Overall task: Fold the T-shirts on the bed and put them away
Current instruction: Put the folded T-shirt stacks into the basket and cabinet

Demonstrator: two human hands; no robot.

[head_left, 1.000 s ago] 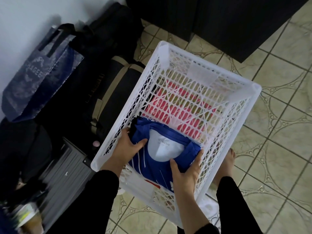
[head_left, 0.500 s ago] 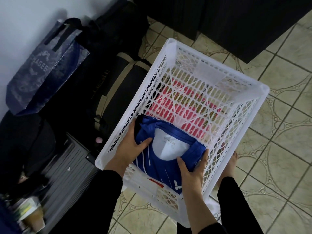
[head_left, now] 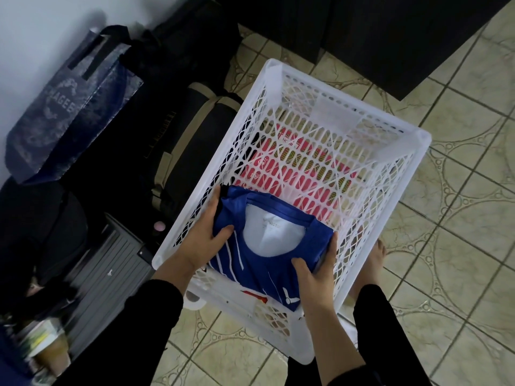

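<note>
Head view puts both my hands inside the white basket [head_left: 281,79], which stands on the tiled floor [head_left: 459,190]. My left hand [head_left: 204,235] grips one side of the folded blue T-shirt [head_left: 267,246], thumb curled over the top and fingers tucked beneath; my right hand [head_left: 315,270] pinches the opposite side the same way, thumb on top, fingers wrapped round the edge. Between the two grips the white inner collar faces up, and the shirt sits in the near end of the basket, close to or on its floor; I cannot tell whether it is resting yet.

Beyond my fingertips, something pink [head_left: 301,168] shows through the lattice of the basket bottom, and I cannot say whether it lies inside or under it.

My worry is the release. If I pull my fingers out from beneath too quickly, I judge the lower layers will drag along and the fold will spring open. The slick fabric could also slide toward the near wall and bunch up there. Outside my left grip the basket stands close against a black bag [head_left: 195,140], so nudging the wall could shift the whole thing.
</note>
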